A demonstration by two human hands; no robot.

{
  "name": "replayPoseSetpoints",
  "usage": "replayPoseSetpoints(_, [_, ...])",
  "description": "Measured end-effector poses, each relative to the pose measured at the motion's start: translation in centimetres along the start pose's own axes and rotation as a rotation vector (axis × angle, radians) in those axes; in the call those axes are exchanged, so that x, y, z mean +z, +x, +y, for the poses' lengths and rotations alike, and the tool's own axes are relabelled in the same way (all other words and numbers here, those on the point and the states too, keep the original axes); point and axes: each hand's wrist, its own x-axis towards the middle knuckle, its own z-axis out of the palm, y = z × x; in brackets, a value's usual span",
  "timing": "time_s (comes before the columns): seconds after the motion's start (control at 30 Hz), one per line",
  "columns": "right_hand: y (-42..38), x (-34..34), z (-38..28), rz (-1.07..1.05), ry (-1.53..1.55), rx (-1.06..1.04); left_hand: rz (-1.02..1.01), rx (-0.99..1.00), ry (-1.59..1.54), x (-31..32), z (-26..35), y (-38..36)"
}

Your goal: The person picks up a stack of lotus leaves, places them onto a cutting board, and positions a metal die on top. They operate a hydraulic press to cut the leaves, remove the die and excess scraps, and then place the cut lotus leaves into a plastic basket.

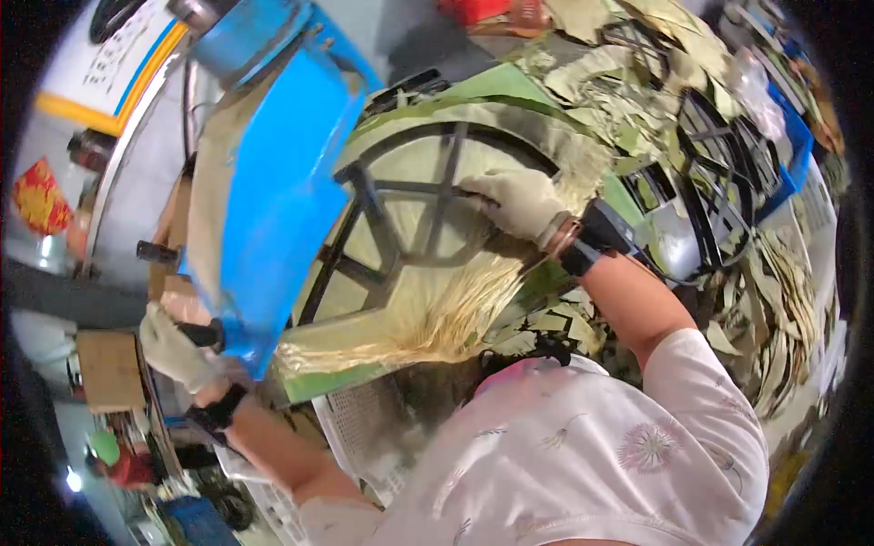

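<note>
The left hand point(177, 350), arm stretched down and outward, closes around a dark handle point(202, 335) by a blue guard point(282, 200). Rightward, a black frame point(366, 191) lies on pale sheets point(437, 318); the right hand point(514, 202) (gloved too), half-curled, touches its crossbar, grip unclear.

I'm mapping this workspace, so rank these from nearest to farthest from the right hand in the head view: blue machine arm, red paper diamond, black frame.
1. Black frame: nearest, at the fingertips of the right hand.
2. Blue machine arm: left of the hand.
3. Red paper diamond: farthest, near the view's left edge.
</note>
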Motion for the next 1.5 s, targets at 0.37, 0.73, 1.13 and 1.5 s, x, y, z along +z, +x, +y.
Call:
replayPoseSetpoints(0.37, [-0.2, -2.5, -1.6, 0.192, 0.131, -0.169, -0.149, 0.41, -0.506, -4.3, 11.4, -14.0])
replayPoseSetpoints(0.73, [-2.9, -12.3, -8.8, 0.025, 1.164, -0.287, -0.147, 0.011, -0.851, -2.1, 12.4, -15.4])
replayPoseSetpoints(1.13, [0.0, -14.3, -0.8, 0.279, 1.234, -0.159, -0.267, 0.062, -0.932, -0.8, 19.8, -20.7])
replayPoseSetpoints(1.5, [0.7, -12.0, 2.4, 0.262, 1.262, -0.2, -0.303, -0.061, -1.046, 1.5, 19.2, -23.6])
